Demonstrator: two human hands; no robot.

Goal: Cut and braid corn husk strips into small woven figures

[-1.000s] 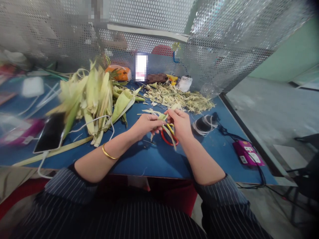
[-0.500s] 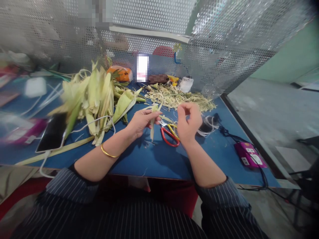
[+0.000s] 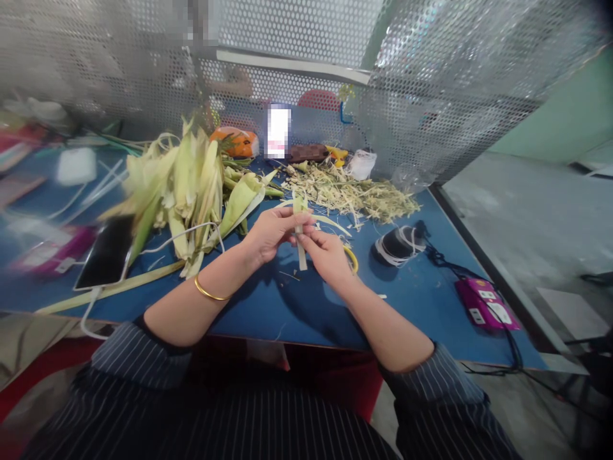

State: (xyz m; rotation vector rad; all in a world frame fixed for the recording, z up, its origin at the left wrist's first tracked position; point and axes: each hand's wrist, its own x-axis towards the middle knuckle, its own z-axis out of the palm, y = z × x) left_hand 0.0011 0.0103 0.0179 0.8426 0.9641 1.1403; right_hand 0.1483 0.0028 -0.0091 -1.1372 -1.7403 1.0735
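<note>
Pale green husk strips (image 3: 302, 257) stand out above and below my fingers over the middle of the blue table. My left hand (image 3: 272, 231) pinches them between thumb and fingers. From the right, my right hand (image 3: 328, 255) closes on the same strips, its fingertips meeting those of my left hand. Partly hidden behind my right hand are scissors, of which a yellow handle (image 3: 352, 259) shows. A large bunch of corn husks (image 3: 184, 185) lies to the left, and a heap of shredded husk bits (image 3: 354, 191) lies behind my hands.
A black phone (image 3: 106, 252) with a white cable rests at the left. A lit phone (image 3: 278, 131) stands at the back by an orange packet (image 3: 235, 142). On the right are a black object wrapped in white cord (image 3: 400, 246) and a purple box (image 3: 486, 303) with black cables.
My right hand has moved left and down from above the scissors and closed on the husk strips at my left hand. The view has shifted slightly.
</note>
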